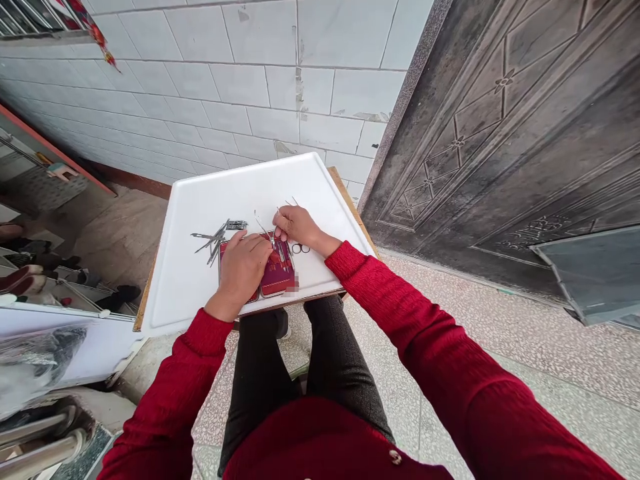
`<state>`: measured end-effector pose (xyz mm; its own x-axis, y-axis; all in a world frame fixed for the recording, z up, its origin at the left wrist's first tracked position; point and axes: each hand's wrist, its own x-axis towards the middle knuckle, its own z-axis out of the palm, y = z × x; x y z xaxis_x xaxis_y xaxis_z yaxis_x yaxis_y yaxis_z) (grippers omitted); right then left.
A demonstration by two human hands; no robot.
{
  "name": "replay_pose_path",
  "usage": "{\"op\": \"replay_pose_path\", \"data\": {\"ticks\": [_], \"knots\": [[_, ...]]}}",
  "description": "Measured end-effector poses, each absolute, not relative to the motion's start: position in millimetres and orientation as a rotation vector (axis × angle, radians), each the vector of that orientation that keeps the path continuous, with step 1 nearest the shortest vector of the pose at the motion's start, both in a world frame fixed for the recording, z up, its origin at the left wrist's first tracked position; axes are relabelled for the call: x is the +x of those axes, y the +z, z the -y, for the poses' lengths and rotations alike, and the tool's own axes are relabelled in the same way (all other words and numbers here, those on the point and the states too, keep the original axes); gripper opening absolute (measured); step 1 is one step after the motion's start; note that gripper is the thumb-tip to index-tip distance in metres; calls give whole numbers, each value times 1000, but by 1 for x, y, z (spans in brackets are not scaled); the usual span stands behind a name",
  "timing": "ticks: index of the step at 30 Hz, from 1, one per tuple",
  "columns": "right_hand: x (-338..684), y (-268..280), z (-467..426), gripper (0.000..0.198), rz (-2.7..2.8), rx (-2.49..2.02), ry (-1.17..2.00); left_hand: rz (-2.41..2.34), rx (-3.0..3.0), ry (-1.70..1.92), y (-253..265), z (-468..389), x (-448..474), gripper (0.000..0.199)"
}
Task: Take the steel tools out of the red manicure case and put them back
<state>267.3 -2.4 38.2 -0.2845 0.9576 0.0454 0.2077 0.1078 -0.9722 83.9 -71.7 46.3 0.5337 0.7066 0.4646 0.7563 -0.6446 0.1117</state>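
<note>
A small manicure case [280,279] lies spread open on a white tabletop [200,200], its lining red and purple. My left hand [245,263] covers the case's left part, palm down, with the fingers bent together onto it; their tips are partly hidden. My right hand [295,225] pinches one handle of silver nippers [271,238], whose two handles spread in a V above the case. Thin metal tips [294,201] poke out beyond the right hand; their kind is unclear. Small scissors [301,249] show their finger loops beside the case's right edge.
Several slim metal tools [213,241] lie in a loose pile left of the case, near a small dark-and-silver item [237,225]. Behind the table is a white tiled wall [250,87]; a dark metal door [480,147] stands right. Shoes [23,280] sit on a rack at left.
</note>
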Motion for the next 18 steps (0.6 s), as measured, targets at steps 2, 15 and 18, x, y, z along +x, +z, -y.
{"op": "replay_pose_path", "data": {"ticks": [2,15,18], "knots": [[267,39,3,25,1635,-1157,1316,1223,-2653,-701,49,74,85,35],[272,55,9,28,1577,-1236,1607,1227,-2667,-716,54,74,87,33],[274,57,9,26,1591,-1244,1626,1313,-2643,-784,50,73,85,31]]}}
